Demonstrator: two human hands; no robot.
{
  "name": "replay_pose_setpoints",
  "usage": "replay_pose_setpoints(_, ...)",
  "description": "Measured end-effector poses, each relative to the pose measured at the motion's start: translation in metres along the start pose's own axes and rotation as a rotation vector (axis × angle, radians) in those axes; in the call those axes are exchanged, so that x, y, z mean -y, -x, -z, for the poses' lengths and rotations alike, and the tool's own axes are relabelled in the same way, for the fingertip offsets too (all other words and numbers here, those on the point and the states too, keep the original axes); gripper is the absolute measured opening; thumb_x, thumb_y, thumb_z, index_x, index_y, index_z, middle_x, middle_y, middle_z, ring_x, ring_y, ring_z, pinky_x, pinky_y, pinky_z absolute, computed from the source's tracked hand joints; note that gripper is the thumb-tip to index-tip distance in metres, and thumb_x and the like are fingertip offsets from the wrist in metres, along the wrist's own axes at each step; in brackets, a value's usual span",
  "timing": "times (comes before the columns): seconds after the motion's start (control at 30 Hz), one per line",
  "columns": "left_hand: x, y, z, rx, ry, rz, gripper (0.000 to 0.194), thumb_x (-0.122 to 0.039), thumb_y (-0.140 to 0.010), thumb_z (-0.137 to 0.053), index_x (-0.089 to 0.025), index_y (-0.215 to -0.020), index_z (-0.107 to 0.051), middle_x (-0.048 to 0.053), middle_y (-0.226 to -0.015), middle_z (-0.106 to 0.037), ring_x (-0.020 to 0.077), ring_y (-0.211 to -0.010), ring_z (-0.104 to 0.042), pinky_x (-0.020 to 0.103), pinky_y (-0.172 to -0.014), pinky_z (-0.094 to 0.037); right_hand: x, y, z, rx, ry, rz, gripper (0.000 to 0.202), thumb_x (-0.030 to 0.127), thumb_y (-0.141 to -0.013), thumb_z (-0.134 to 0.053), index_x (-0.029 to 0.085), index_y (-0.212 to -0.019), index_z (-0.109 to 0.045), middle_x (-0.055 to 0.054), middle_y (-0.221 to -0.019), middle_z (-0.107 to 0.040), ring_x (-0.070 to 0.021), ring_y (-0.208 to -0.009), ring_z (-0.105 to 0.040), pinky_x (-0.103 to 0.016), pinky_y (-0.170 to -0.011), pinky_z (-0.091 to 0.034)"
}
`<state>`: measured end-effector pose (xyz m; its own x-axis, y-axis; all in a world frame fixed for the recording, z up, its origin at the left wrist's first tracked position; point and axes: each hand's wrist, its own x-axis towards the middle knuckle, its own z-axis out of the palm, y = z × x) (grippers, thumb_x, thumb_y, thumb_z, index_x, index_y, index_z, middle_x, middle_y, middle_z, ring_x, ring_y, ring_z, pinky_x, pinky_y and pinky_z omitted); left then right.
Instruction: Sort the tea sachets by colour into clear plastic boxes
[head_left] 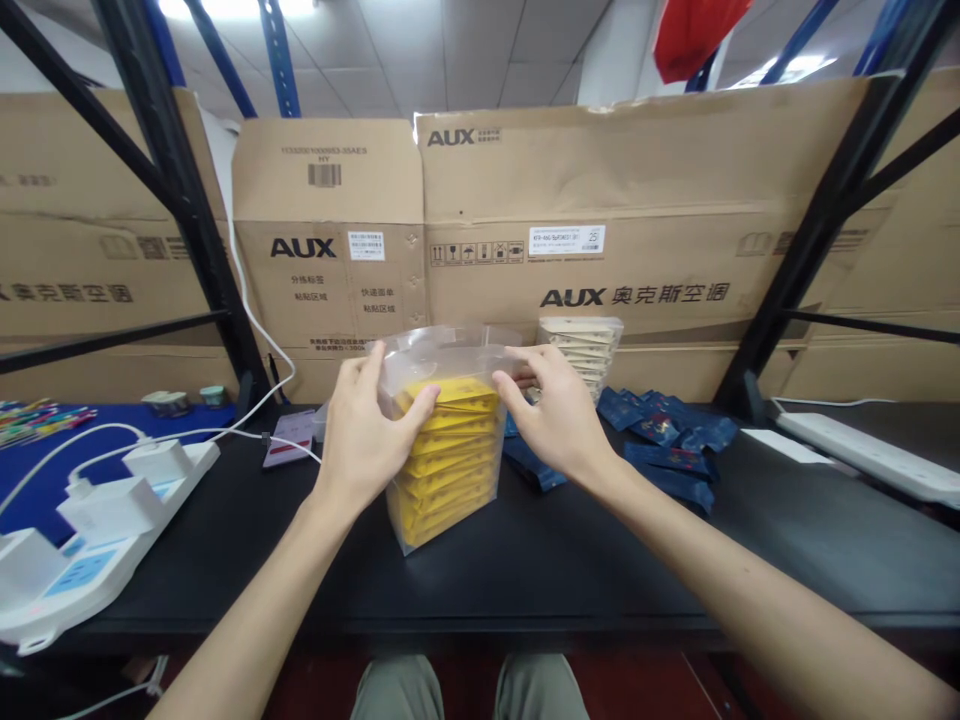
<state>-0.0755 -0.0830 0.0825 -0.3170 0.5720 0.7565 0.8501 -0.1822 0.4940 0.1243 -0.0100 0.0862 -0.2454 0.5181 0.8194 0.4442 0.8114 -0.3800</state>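
Hands, both bare, close about the top of an upright, clear plastic box (457, 362) that stands on a black tabletop (585, 585) in front of the person. Inside it, bright yellow flat packets (450, 465) lie stacked one upon another, reaching nearly to the open top, where thin clear flaps stand up.

The left hand (367, 430) grips the upper left side, its fingers along the outside and its thumb on the near side. The right hand (551, 410) holds the upper right edge between thumb and bent fingers; some of its fingertips are hidden, so how firmly they press cannot be told.

Judging by this pose, the step in hand is steadying and handling the box's top, with the packets already inside. The next move seems to call for a light, even touch from both sides, since the thin plastic could buckle under a hard squeeze.

Behind the right hand stands a second clear container of cream-coloured packets (581, 350). Dark blue glossy pouches (667, 430) lie loosely heaped to its right, and a white power strip (124, 545) lies well to the left.
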Motion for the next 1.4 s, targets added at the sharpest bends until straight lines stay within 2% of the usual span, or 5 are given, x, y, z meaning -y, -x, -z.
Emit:
replay_pose_setpoints(0.47,-0.001,0.002,-0.004,-0.009,-0.008,0.016,0.079,-0.057,-0.077,-0.063,-0.013,-0.141,-0.048,0.014,-0.118,-0.057,0.0314,-0.116,-0.058,0.048,-0.102,-0.047,-0.009,-0.006,-0.001,0.017,-0.057,0.118,0.06,0.047,-0.091,-0.058,0.024,-0.144,-0.042,-0.009,-0.109,-0.059,-0.0228,-0.099,-0.06,-0.046,-0.092,-0.054)
replay_pose_setpoints(0.63,0.005,0.005,-0.005,-0.031,0.051,-0.097,0.073,-0.056,-0.079,-0.063,-0.019,-0.14,-0.049,0.009,-0.115,-0.057,0.0265,-0.111,-0.059,0.044,-0.097,-0.05,-0.016,-0.062,0.009,0.06,-0.206,-0.05,0.048,0.057,-0.098,-0.037,0.021,-0.117,-0.063,-0.011,-0.112,-0.066,-0.0209,-0.093,-0.065,-0.04,-0.077,-0.057)
replay_pose_setpoints(0.83,0.008,0.008,-0.004,-0.039,0.05,-0.16,0.068,-0.054,-0.08,-0.062,-0.02,-0.137,-0.052,0.008,-0.113,-0.056,0.0255,-0.11,-0.058,0.041,-0.095,-0.051,-0.021,-0.116,0.011,0.544,-0.063,-0.055,0.018,0.032,-0.073,-0.074,0.017,-0.065,-0.07,-0.002,-0.054,-0.061,-0.0146,-0.05,-0.057,-0.031,-0.052,-0.052)
replay_pose_setpoints(1.17,-0.003,0.002,0.004,0.034,-0.074,-0.078,0.068,-0.058,-0.076,-0.066,-0.019,-0.131,-0.058,0.005,-0.101,-0.054,0.0225,-0.093,-0.06,0.04,-0.091,-0.052,0.015,-0.082,0.02,0.269,0.044,-0.309,0.009,0.022,-0.075,-0.069,0.015,-0.072,-0.064,-0.002,-0.064,-0.064,-0.0127,-0.058,-0.058,-0.03,-0.062,-0.049)
replay_pose_setpoints(1.4,-0.004,-0.005,0.006,0.091,-0.06,-0.049,0.073,-0.061,-0.071,-0.069,-0.02,-0.131,-0.057,0.005,-0.102,-0.057,0.0243,-0.095,-0.061,0.04,-0.089,-0.052,0.007,-0.077,0.031,0.436,-0.198,-0.14,0.009,0.027,-0.081,-0.068,0.018,-0.083,-0.065,-0.005,-0.085,-0.07,-0.0151,-0.073,-0.062,-0.032,-0.069,-0.053)
